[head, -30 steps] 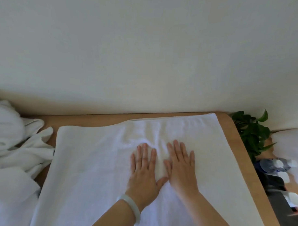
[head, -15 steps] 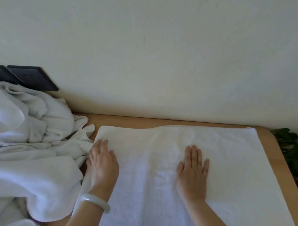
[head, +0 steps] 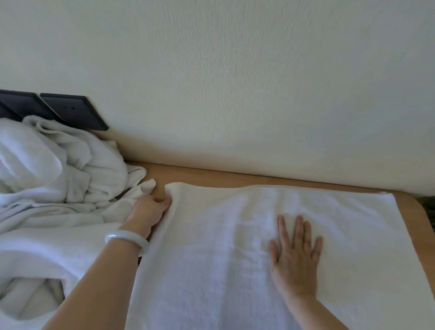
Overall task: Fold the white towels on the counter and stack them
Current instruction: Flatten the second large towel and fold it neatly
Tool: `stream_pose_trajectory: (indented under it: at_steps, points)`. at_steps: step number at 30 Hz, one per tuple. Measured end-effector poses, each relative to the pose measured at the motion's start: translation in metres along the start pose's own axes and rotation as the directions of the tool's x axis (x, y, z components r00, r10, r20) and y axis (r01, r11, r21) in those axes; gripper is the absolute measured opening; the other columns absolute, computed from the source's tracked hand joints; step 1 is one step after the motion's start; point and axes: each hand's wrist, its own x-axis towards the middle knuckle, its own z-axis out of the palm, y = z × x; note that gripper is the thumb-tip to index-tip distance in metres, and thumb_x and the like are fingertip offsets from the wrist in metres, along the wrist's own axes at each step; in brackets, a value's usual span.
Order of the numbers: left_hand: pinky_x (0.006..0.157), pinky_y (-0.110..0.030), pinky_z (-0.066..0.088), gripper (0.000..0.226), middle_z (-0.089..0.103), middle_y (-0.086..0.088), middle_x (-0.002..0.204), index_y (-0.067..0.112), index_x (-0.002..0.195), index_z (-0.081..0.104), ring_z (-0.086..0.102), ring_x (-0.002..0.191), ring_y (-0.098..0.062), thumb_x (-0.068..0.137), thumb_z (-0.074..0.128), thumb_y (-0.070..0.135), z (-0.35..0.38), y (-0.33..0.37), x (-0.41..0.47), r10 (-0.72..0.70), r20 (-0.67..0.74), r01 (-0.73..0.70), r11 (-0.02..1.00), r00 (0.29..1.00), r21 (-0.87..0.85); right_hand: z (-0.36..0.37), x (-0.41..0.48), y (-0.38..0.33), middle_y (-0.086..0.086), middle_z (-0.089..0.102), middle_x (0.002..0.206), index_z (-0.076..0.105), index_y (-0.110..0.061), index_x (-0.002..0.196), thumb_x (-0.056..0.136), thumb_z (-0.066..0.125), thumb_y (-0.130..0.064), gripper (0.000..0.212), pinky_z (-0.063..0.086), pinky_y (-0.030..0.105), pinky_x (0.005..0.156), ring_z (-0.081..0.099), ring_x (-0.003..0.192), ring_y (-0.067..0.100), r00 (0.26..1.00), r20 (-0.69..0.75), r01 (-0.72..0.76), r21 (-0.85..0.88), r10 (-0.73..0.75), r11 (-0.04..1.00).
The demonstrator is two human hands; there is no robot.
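As the head camera looked down on the desk point(head: 211, 175), the white towel point(head: 220, 276) lay spread flat across its right part. Its far edge ran left to right just short of the wall point(head: 239, 79). Its near end was cut off by the frame, so its long axis could not be told for certain.

The left hand point(head: 149, 212) sat at the towel's far left corner, and the whole cloth stretched away to the right of it. That seemed the relation the coming move would turn on, probably a fold carrying the left edge rightward. Its grip was closed on the corner, fingers curled round the hem, back of the hand up. The wrist, wearing a pale bangle point(head: 127, 238), lay along the towel's left edge.

The right hand point(head: 294, 256) was well apart, right of the towel's middle. It lay palm down with straight, spread fingers pointing to the far side, gripping nothing and only pressing the cloth. The left hand was plainly nearer the edge to be lifted.

Just left of it a heap of unfolded white towels point(head: 51, 171) lay on the desk, below two dark wall plates point(head: 65, 110).
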Motion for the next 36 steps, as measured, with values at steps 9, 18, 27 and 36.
stream_pose_trajectory:
  at_steps: [9, 18, 27, 36]
  points:
    - [0.062, -0.028, 0.048, 0.032, 0.069, -0.011, 0.084, 0.004, 0.099, 0.065, 0.060, 0.069, -0.018, 0.087, 0.072, 0.033, -0.016, -0.001, 0.009, -0.016, 0.189, 0.052, 0.981, 0.982, -0.188, 0.001, 0.001, 0.000, 0.012, 0.019, 0.163, 0.026, -0.027, 0.155, 0.096, 0.024, -0.050, 0.064, 0.010, 0.057, 0.120, 0.019, 0.149, 0.031, 1.000, -0.005, -0.012, 0.008, 0.012, 1.000]
    - [0.084, -0.047, 0.053, 0.039, 0.065, -0.014, 0.113, 0.008, 0.114, 0.061, 0.061, 0.102, -0.034, 0.089, 0.068, 0.037, -0.017, -0.004, 0.034, 0.039, 0.022, -0.035, 0.988, 0.999, -0.148, 0.002, 0.001, 0.001, 0.010, 0.015, 0.164, 0.022, -0.029, 0.156, 0.097, 0.020, -0.052, 0.064, 0.006, 0.054, 0.121, 0.014, 0.150, 0.028, 0.999, 0.012, -0.030, -0.006, 0.030, 1.000]
    - [0.086, -0.043, 0.049, 0.024, 0.069, -0.014, 0.097, 0.003, 0.114, 0.061, 0.062, 0.090, -0.027, 0.101, 0.050, 0.021, -0.035, 0.003, 0.026, -0.108, 0.425, 0.311, 0.839, 0.899, -0.446, -0.001, 0.001, -0.001, 0.010, 0.014, 0.164, 0.018, -0.029, 0.156, 0.097, 0.016, -0.053, 0.063, 0.005, 0.053, 0.121, 0.011, 0.151, 0.027, 0.999, 0.024, -0.030, -0.017, 0.030, 0.999]
    - [0.068, -0.037, 0.047, 0.013, 0.067, -0.004, 0.079, 0.013, 0.082, 0.069, 0.061, 0.077, -0.029, 0.086, 0.072, 0.025, -0.031, 0.017, 0.036, 0.279, -0.285, -0.286, 0.958, 0.917, 0.017, 0.000, 0.002, -0.002, 0.011, 0.021, 0.162, 0.026, -0.029, 0.154, 0.094, 0.024, -0.050, 0.064, 0.012, 0.056, 0.119, 0.021, 0.148, 0.030, 0.999, 0.019, -0.039, -0.007, 0.039, 0.999]
